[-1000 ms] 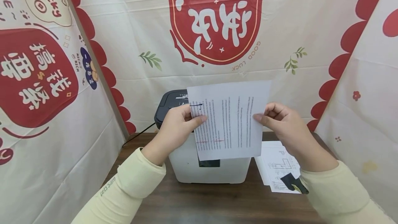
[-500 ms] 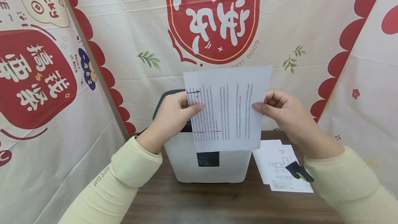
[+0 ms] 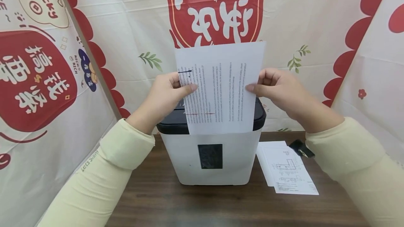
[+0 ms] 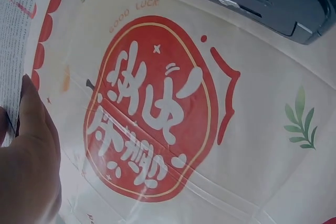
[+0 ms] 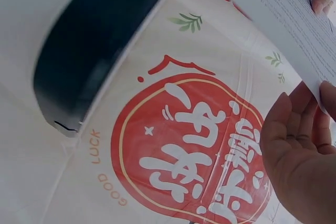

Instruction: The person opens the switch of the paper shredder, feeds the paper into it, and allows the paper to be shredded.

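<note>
A printed sheet of paper [image 3: 221,87] stands upright between my hands, its side edges pinched between thumb and fingers. My left hand [image 3: 165,95] grips its left edge, and my right hand [image 3: 281,92] grips its right edge. Blue and red pen marks show on the sheet's left part. Behind and below it stands a white paper shredder [image 3: 180,157] with a black top [image 5: 100,45] and a dark window. The sheet hides the middle of that top. Whether the paper's lower edge touches the shredder cannot be told. Part of the left hand [image 4: 31,156] shows in the left wrist view.
Several printed sheets [image 3: 291,174] lie on the brown wooden table [image 3: 221,206] to the right of the shredder. A patterned cloth [image 3: 126,27] hangs behind and on both sides. A dark strap [image 3: 301,148] sits at the right sleeve.
Both hands have lifted the sheet upward and shifted it slightly left. More of the shredder's front and black top now shows beneath and beside it. The grip on the paper stays the same.
</note>
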{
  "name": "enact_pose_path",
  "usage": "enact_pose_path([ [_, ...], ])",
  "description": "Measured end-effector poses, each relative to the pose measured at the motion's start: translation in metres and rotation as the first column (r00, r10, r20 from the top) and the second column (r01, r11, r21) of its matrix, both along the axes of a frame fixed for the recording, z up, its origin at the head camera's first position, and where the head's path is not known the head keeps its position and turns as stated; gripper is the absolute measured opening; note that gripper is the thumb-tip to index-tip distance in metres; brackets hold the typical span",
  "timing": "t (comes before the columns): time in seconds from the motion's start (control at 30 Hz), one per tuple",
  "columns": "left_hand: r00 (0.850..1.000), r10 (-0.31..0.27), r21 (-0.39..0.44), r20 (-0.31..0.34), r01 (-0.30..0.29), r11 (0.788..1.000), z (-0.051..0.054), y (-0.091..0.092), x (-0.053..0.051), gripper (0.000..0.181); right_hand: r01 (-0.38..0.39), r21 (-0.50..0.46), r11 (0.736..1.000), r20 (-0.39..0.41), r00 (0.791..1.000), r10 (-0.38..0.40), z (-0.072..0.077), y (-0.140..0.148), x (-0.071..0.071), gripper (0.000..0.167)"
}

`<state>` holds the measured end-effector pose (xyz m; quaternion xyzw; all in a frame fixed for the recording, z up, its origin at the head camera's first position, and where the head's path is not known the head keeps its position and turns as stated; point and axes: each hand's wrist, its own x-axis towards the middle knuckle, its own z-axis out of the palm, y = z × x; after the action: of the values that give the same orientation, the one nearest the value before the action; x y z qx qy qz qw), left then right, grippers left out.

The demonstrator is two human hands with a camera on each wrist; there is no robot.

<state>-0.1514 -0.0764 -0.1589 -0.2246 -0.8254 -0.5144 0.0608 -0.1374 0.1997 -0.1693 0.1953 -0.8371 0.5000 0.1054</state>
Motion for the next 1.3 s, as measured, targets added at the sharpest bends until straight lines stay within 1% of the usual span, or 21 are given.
enact_pose_path([
  [0.17,1.0,0.013,0.016,-0.005,-0.013,1.0,0.005,-0.005,-0.004,0.032,0.008,0.004,1.0,0.03,1.0,-0.008,0.009,-0.006,-0.009,0.02],
  [0.3,1.0,0.028,0.018,-0.013,-0.028,0.999,0.009,-0.009,-0.008,0.033,0.015,0.036,0.999,0.035,0.999,-0.016,0.013,-0.012,-0.015,0.026],
  [0.53,0.996,0.093,0.002,-0.008,-0.093,0.996,0.017,-0.012,-0.019,0.03,0.031,0.063,0.998,0.036,0.999,-0.033,0.017,-0.02,-0.028,0.024],
  [0.67,0.994,0.106,-0.013,-0.016,-0.107,0.994,0.021,-0.014,-0.024,0.029,0.036,0.069,0.997,0.036,0.999,-0.038,0.021,-0.024,-0.036,0.023],
  [0.83,0.993,0.118,-0.034,-0.021,-0.119,0.992,0.022,-0.017,-0.032,0.029,0.047,0.092,0.995,0.04,0.998,-0.051,0.023,-0.029,-0.046,0.027],
  [0.97,0.991,0.129,-0.039,-0.019,-0.13,0.991,0.021,-0.02,-0.039,0.03,0.036,0.09,0.995,0.055,0.998,-0.041,0.023,-0.032,-0.053,0.027],
  [1.13,0.991,0.136,-0.04,-0.021,-0.136,0.99,0.02,-0.023,-0.046,0.03,0.039,0.088,0.995,0.073,0.996,-0.045,0.024,-0.035,-0.059,0.027],
  [1.3,0.989,0.145,-0.038,-0.022,-0.146,0.989,0.019,-0.024,-0.052,0.03,0.061,0.1,0.993,0.079,0.994,-0.069,0.027,-0.037,-0.064,0.027],
])
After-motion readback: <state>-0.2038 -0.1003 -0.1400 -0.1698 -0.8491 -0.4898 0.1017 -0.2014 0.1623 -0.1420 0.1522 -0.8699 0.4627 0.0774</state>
